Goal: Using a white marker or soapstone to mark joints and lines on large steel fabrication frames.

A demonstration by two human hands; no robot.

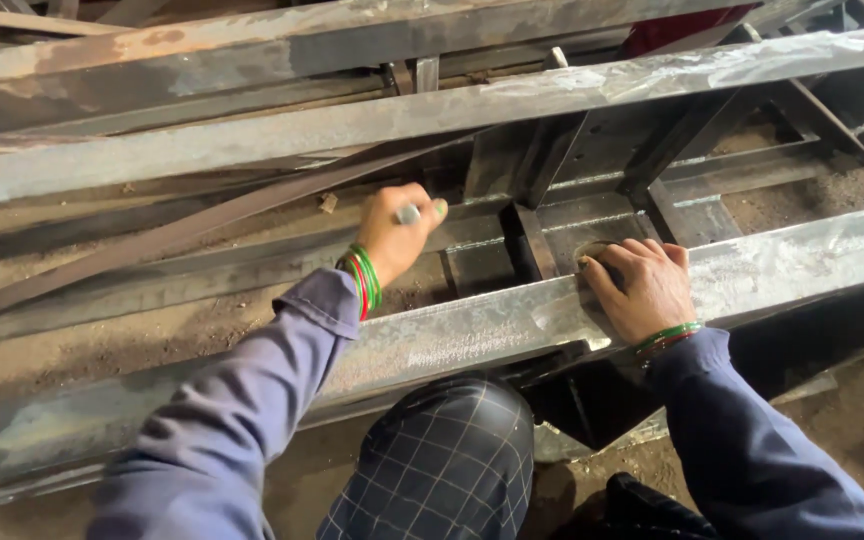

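Observation:
My left hand point(398, 230) is closed around a small grey-tipped tool point(409, 214), maybe a marker or bolt, held over the gap between two steel beams. My right hand point(642, 285) presses flat on the near steel beam point(452, 335), fingers curled over a brownish pad point(592, 252) at the beam's far edge; what the pad is stays unclear. Both wrists wear red and green bangles, and both arms have blue-grey sleeves.
A second long beam point(252, 140) runs parallel behind, with rusty bars point(152, 240) and welded cross braces point(527, 240) between. My knee in checked trousers point(442, 460) sits under the near beam. Dirt floor point(852, 420) lies to the right.

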